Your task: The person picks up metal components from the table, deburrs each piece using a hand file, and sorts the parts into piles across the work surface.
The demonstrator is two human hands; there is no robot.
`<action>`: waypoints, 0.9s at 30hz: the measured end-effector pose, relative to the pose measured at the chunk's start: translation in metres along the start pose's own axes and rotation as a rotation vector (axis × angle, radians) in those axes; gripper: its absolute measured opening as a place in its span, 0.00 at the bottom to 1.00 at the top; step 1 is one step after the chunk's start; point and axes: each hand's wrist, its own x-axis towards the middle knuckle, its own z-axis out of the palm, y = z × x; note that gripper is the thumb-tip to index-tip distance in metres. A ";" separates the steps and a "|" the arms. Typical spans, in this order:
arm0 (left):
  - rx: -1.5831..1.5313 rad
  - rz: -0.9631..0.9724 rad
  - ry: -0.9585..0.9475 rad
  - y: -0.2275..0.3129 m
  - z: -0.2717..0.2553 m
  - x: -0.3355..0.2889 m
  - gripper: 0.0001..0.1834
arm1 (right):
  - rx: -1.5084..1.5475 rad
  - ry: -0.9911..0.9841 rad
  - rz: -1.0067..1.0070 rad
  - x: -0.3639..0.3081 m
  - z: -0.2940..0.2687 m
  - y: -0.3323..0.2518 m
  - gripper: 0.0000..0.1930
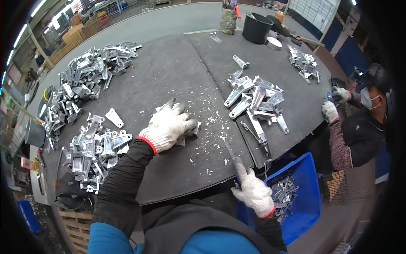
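Note:
My left hand (168, 127), in a white knit glove with a red cuff, is closed over a silvery metal casting (197, 128) on the dark table. Most of that casting is hidden beneath the glove. Gloved the same way, my right hand (254, 192) is at the table's front edge, its forefinger stretched along a thin, flat, file-like tool (229, 149). The tool's tip points away from me, toward pale metal chips (211, 122) scattered over the tabletop. Its handle is hidden in the glove. A loose casting (114, 117) lies left of my left hand.
Heaps of castings lie at far left (97, 63), near left (95, 148) and right of the table seam (258, 99). A powered hand tool (258, 131) sits by the seam. The blue bin (308, 190) at lower right holds small metal pieces. A masked co-worker (359, 127) works at right.

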 end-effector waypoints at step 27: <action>-1.641 -0.714 0.661 0.152 0.068 -0.093 0.32 | 0.196 -0.122 -0.347 -0.048 -0.025 -0.083 0.42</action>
